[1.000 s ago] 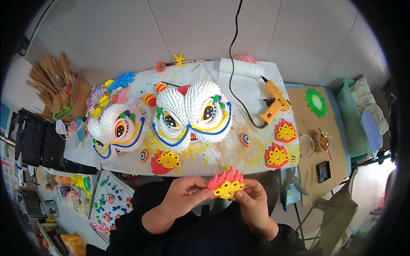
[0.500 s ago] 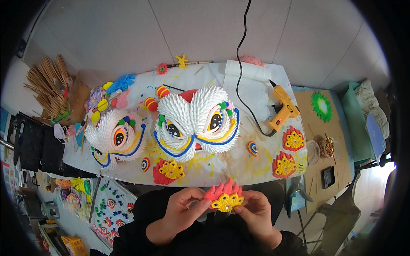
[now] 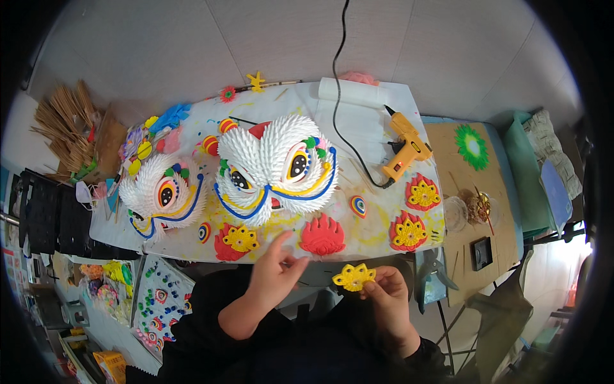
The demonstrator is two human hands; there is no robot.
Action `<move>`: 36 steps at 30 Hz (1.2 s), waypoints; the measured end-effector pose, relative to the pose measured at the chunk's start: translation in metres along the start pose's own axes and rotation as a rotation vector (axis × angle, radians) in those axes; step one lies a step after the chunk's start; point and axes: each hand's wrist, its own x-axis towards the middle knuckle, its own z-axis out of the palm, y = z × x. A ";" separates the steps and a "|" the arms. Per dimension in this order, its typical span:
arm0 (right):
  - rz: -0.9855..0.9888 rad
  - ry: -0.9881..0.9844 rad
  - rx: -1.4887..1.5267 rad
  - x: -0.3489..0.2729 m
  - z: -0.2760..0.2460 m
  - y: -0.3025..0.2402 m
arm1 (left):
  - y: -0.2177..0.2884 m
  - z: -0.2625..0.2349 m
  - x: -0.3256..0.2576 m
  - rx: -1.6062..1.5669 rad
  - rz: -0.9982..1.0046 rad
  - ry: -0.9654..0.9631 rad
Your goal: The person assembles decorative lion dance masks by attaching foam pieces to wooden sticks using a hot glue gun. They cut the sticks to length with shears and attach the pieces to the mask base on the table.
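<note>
Yellow foam, cut like a small flower [image 3: 354,277], sits pinched between the fingers [image 3: 373,286] of my right hand [image 3: 385,301], held just over the near edge of the bench [image 3: 377,221]. It looks light and soft, I judge, bendy at the petals, so the hold belongs at its edge, gently, where I have it. My left hand [image 3: 274,276] hangs beside it with nothing in it, fingers loosely spread, the forefinger lifted toward a red flame-shaped piece [image 3: 322,235] lying flat on the bench just ahead. That one looks just as flimsy; I would slide a fingertip under its rim to lift it.

Near it lie 3 red-and-yellow pairs already joined [image 3: 237,240], 2 of them off to the right. Beyond stand 2 white spiky lion heads, the bigger [image 3: 275,168] in the middle and the smaller [image 3: 164,190] to its left, both with painted eyes and blue and yellow trim. A yellow glue gun [image 3: 403,150] rests to the right, its black cord [image 3: 339,77] running away across the pale tiled floor. The bench wears a paint-stained white cover. Bundled sticks [image 3: 64,131] lie far left, a brown side table [image 3: 473,185] to the right.
</note>
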 end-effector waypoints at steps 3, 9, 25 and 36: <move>-0.001 -0.025 -0.118 -0.001 0.003 0.002 | 0.016 -0.003 -0.019 0.405 0.444 0.004; -0.041 -0.147 -0.203 -0.003 0.021 0.012 | 0.036 0.009 -0.037 0.840 0.938 -0.208; -0.300 0.060 -0.533 0.050 0.016 -0.058 | 0.003 -0.032 -0.024 -0.208 0.446 -0.400; -0.112 0.549 -1.460 0.210 -0.011 -0.113 | -0.014 -0.054 -0.022 -1.189 0.329 -0.360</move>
